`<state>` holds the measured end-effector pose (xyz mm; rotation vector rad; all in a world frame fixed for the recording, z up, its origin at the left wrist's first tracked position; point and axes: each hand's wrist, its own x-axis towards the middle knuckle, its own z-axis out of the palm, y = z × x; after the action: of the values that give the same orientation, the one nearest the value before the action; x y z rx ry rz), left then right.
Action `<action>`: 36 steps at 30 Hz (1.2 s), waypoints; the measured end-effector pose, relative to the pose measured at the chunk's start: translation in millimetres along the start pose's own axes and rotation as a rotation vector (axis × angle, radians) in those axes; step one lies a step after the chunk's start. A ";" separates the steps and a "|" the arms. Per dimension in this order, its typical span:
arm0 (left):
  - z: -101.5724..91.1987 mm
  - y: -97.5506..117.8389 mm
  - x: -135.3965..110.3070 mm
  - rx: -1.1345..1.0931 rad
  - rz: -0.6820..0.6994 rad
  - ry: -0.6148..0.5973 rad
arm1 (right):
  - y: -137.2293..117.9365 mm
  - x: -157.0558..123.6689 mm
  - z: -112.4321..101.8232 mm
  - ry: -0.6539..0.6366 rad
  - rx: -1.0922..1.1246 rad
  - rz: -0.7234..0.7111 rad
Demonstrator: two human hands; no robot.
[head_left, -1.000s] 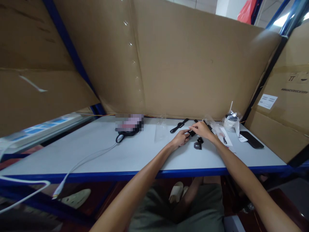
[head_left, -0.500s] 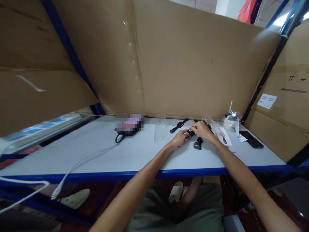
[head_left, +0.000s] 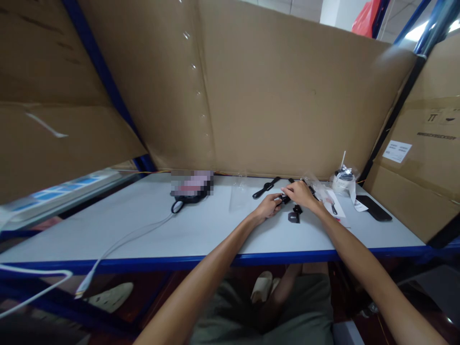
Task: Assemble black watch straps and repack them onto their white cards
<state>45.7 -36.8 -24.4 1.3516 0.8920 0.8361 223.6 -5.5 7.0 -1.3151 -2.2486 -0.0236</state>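
My left hand (head_left: 269, 206) and my right hand (head_left: 300, 192) meet over the grey table (head_left: 201, 230), both pinched on a small black watch part (head_left: 284, 199) between them. A black strap piece (head_left: 295, 214) hangs or lies just below my right hand. Another black watch with its strap (head_left: 266, 187) lies flat just beyond my left hand. What exactly my fingers grip is too small to make out.
A clear plastic bag (head_left: 237, 196) lies left of the watch. A white cable (head_left: 122, 242) runs off the left edge from a black pouch (head_left: 189, 191). A white paper with a tool (head_left: 334, 203), a wrapped cup (head_left: 343, 179) and a black phone (head_left: 373, 207) sit right. Cardboard walls surround the table.
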 end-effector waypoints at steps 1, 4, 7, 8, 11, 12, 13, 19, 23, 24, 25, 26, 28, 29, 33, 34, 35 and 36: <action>-0.1 0.0 0.1 0.001 0.001 0.000 | 0.4 0.4 0.7 -0.002 0.008 0.004; -0.2 0.1 0.1 0.011 0.001 0.008 | -0.7 1.0 2.9 -0.031 0.066 -0.017; 0.1 0.2 -0.4 0.024 -0.003 0.013 | -3.1 0.2 3.5 -0.051 0.104 -0.065; 0.2 0.2 -0.6 0.029 -0.006 0.016 | -3.7 -0.3 3.3 -0.049 0.110 -0.077; 0.7 0.4 -1.0 0.037 -0.014 0.024 | -3.7 -1.4 2.6 -0.031 0.128 -0.093; 0.8 0.4 -1.0 0.037 -0.015 0.024 | -3.4 -1.6 2.5 -0.028 0.135 -0.096; 0.9 0.4 -0.7 0.036 -0.015 0.024 | -3.0 -1.6 2.5 -0.027 0.143 -0.099; 0.8 -1.9 2.5 0.015 -0.009 0.019 | -4.6 -2.0 2.7 -0.028 0.141 -0.074; -0.1 -2.8 2.7 0.016 -0.005 0.021 | -7.3 -3.5 1.0 -0.024 0.128 -0.072; -0.3 -2.7 2.5 0.018 -0.003 0.022 | -7.6 -3.9 0.5 -0.022 0.124 -0.079; -0.5 -2.4 2.3 0.019 -0.003 0.023 | -7.7 -4.2 0.1 -0.020 0.118 -0.087; -0.7 -2.2 2.2 0.019 -0.004 0.024 | -7.7 -4.5 -0.1 -0.018 0.111 -0.095; -0.8 -1.8 2.1 0.015 -0.007 0.026 | -7.9 -4.8 -0.1 -0.014 0.096 -0.106; -0.8 -1.9 2.2 0.013 -0.009 0.028 | -8.2 -4.8 0.2 -0.014 0.088 -0.106; -0.2 -6.2 4.0 -0.007 0.023 0.019 | -8.4 -3.0 2.7 0.015 0.103 -0.084; 0.2 -8.1 4.8 -0.008 0.049 0.031 | -7.5 -1.9 3.1 0.051 0.129 -0.069; 0.5 -10.1 5.8 -0.005 0.084 0.060 | -6.0 -0.6 3.1 0.103 0.161 -0.044; 0.8 -12.3 6.9 -0.001 0.123 0.103 | -3.8 0.9 2.8 0.169 0.194 -0.007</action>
<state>49.3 -31.6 -37.0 1.3835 0.8947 1.0084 218.9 -6.0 5.9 -1.1578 -2.0578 0.0761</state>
